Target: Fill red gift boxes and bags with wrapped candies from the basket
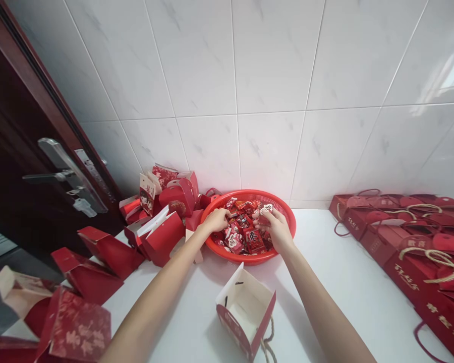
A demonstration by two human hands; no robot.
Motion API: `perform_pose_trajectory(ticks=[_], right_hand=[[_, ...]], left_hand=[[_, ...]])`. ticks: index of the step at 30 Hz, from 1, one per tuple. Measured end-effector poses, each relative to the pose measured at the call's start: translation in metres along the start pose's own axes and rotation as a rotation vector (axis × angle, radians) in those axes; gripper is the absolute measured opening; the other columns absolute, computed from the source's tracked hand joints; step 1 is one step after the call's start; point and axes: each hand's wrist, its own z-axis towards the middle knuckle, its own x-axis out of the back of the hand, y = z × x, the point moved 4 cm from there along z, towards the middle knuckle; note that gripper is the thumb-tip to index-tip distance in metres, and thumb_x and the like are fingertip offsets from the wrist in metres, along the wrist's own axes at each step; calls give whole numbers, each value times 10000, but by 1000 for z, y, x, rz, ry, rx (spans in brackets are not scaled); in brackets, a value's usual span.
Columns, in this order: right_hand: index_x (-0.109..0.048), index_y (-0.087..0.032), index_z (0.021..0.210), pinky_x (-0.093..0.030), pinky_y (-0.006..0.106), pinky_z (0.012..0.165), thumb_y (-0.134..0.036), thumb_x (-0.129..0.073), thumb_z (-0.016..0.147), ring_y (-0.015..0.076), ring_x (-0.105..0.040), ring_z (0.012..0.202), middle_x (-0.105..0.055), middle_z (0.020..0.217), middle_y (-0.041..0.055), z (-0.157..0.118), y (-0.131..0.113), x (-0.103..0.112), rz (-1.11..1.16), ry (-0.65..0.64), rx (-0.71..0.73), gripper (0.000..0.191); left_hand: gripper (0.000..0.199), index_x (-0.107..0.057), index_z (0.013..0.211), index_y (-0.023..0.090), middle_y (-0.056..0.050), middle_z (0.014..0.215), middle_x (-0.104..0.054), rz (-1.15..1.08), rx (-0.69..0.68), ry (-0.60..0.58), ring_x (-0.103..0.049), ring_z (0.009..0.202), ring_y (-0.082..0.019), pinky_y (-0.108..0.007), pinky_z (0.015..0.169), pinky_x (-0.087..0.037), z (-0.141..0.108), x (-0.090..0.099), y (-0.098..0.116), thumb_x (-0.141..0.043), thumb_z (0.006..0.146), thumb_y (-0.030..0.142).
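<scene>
A red plastic basket full of wrapped candies stands against the wall in the middle of the table. Over its left side, my left hand has its fingers curled down among the wrappers; whatever they grip is hidden. On the right side of the basket, my right hand pinches a small red-and-white wrapped candy just above the pile. Between my forearms sits an open gift box, red outside and cream inside, with a twine handle trailing at its right. No candy shows inside it.
Several open red boxes crowd the left side, with more red boxes along the near left edge. Red gift bags with rope handles line the right. A dark door with a metal handle borders the left.
</scene>
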Motion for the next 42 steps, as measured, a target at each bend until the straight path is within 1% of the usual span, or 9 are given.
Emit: perform_pose_trajectory(ticks=[3, 6, 11, 14, 16, 27, 32, 36, 42], right_hand=[[-633, -211, 764, -538, 314, 606, -463, -774, 622, 201, -666, 688, -750, 784, 46, 0, 0, 0, -1, 5, 3, 321], [-625, -214, 763, -538, 311, 599, -458, -763, 637, 202, -667, 687, -748, 778, 44, 0, 0, 0, -1, 3, 11, 308], [-606, -215, 745, -545, 307, 622, -443, -768, 629, 194, -663, 687, -745, 756, 40, 1, 0, 0, 1, 11, -2, 302], [-611, -215, 750, -547, 313, 632, -440, -769, 621, 191, -658, 675, -747, 754, 37, 1, 1, 0, 7, 9, -5, 304], [-616, -217, 758, -546, 315, 633, -441, -769, 621, 194, -657, 676, -746, 755, 36, 1, 1, 0, 10, 6, -4, 304], [-608, -216, 785, -537, 325, 656, -454, -770, 620, 205, -667, 694, -748, 763, 45, -1, -2, -1, -16, 1, -16, 332], [-604, -213, 781, -528, 315, 647, -445, -762, 614, 199, -662, 689, -753, 754, 47, -2, -2, -2, -15, 0, -15, 327], [-599, -216, 773, -525, 320, 655, -454, -767, 613, 204, -661, 690, -753, 750, 48, -2, -1, -2, -16, -10, -14, 333], [-597, -222, 767, -524, 316, 639, -448, -762, 619, 207, -663, 692, -755, 754, 47, -1, -1, -1, -14, -16, -11, 317]], left_hand=[[425, -742, 1033, 184, -29, 779, -769, -65, -1, 43, -726, 801, -204, -247, 696, -511, -2, 2, 0, -550, 704, -2], [411, -721, 1099, 173, -36, 862, -774, -142, -32, 111, -719, 802, -181, -238, 725, -521, -4, 4, 2, -511, 772, 40], [240, -707, 995, 161, -65, 994, -758, -548, -211, 346, -699, 922, -200, -299, 870, -534, -8, 13, 3, -542, 829, 212], [241, -684, 994, 160, -75, 1073, -745, -740, -252, 381, -687, 1004, -212, -330, 938, -522, -10, 14, 0, -582, 822, 294], [253, -678, 1003, 158, -76, 1091, -741, -787, -252, 378, -683, 1023, -214, -341, 959, -517, -11, 13, -1, -595, 822, 315], [227, -702, 1000, 156, -78, 1079, -754, -802, -200, 365, -697, 1014, -222, -372, 964, -529, -10, 8, -3, -602, 816, 244], [221, -723, 949, 165, -64, 1025, -771, -668, -165, 330, -714, 957, -208, -356, 942, -542, -8, 5, -1, -560, 801, 138], [288, -741, 966, 186, -47, 1055, -776, -574, -117, 334, -719, 972, -193, -328, 953, -544, -9, 6, 0, -521, 813, 80], [356, -764, 1002, 212, -31, 1083, -775, -420, -66, 360, -721, 979, -194, -323, 951, -553, -14, 10, 2, -490, 832, 63]])
